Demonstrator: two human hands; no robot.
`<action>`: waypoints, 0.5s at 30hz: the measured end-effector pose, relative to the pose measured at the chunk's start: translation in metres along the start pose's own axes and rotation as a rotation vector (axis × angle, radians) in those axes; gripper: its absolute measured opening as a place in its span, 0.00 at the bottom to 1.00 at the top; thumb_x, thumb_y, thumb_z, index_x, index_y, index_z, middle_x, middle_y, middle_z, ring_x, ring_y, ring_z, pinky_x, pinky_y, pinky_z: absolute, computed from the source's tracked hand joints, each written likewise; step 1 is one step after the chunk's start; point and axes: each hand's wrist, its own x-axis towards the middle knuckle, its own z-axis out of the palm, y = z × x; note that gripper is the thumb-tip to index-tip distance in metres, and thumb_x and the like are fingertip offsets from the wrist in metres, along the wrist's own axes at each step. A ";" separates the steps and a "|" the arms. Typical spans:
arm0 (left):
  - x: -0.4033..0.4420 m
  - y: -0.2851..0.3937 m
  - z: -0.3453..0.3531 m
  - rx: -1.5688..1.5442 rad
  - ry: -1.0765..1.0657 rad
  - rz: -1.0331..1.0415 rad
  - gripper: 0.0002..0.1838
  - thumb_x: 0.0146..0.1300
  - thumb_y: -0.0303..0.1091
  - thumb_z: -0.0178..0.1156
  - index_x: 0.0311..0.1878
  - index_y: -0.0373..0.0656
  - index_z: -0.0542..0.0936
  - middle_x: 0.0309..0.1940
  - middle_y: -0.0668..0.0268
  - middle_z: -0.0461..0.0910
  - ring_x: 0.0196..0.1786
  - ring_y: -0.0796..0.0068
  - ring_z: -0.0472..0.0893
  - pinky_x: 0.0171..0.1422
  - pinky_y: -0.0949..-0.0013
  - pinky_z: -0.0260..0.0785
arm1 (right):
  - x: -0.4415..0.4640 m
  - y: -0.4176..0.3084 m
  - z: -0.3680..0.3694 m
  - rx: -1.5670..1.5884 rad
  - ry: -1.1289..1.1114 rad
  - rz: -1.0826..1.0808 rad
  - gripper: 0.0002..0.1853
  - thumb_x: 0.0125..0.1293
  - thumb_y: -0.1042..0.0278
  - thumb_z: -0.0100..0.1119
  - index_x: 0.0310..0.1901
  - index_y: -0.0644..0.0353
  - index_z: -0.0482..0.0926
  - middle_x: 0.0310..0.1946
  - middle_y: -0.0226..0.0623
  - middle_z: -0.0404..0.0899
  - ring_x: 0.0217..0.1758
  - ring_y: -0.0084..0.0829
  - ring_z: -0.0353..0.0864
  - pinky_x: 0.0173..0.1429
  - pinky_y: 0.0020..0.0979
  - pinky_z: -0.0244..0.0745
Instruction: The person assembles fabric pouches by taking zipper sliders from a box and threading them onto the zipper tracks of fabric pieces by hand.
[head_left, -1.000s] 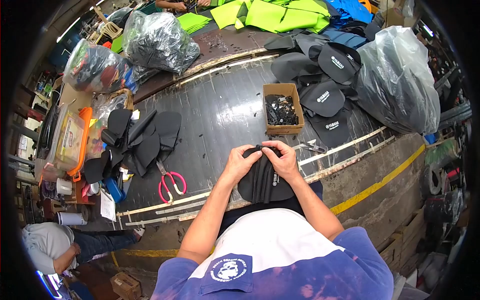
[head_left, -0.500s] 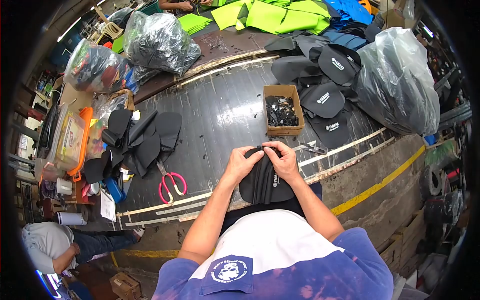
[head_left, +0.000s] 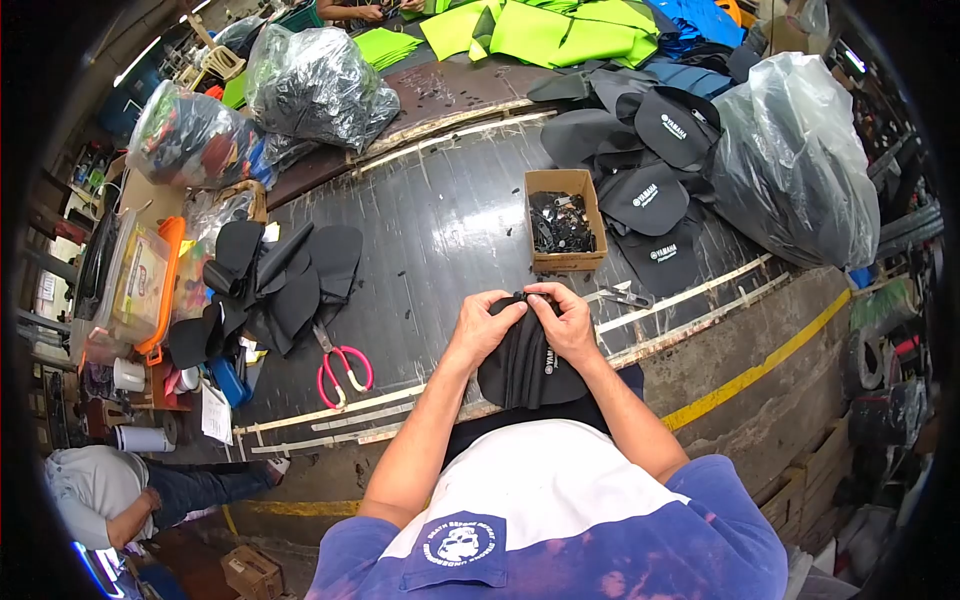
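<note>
Left hand (head_left: 489, 326) and right hand (head_left: 563, 322) pinched the black fabric piece (head_left: 530, 372) at its top edge; looked light, soft, unlikely to slip; best held there, 2-handed.

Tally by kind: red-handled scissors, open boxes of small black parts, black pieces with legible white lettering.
Red-handled scissors: 1
Open box of small black parts: 1
Black pieces with white lettering: 4 (3 piled at right, 1 held piece in left hand and right hand)
Total: 6
</note>
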 end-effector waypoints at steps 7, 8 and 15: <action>-0.004 0.009 0.001 -0.026 -0.001 -0.028 0.10 0.68 0.35 0.74 0.42 0.36 0.89 0.32 0.72 0.86 0.35 0.85 0.81 0.39 0.75 0.74 | 0.000 -0.001 0.000 0.023 -0.001 0.018 0.09 0.77 0.73 0.66 0.53 0.64 0.88 0.41 0.24 0.88 0.40 0.12 0.80 0.46 0.19 0.76; -0.004 0.008 0.001 -0.027 -0.001 -0.029 0.10 0.68 0.35 0.74 0.42 0.36 0.89 0.32 0.72 0.86 0.35 0.85 0.81 0.39 0.75 0.74 | 0.000 -0.001 0.001 0.022 -0.001 0.019 0.09 0.77 0.73 0.66 0.53 0.64 0.88 0.41 0.24 0.88 0.40 0.12 0.80 0.46 0.19 0.76; 0.001 -0.006 0.000 -0.003 0.013 0.038 0.11 0.70 0.36 0.74 0.43 0.36 0.89 0.34 0.72 0.87 0.36 0.85 0.81 0.40 0.75 0.74 | 0.001 -0.002 0.001 -0.005 0.027 -0.038 0.09 0.75 0.75 0.67 0.53 0.65 0.88 0.40 0.24 0.88 0.40 0.12 0.80 0.45 0.19 0.77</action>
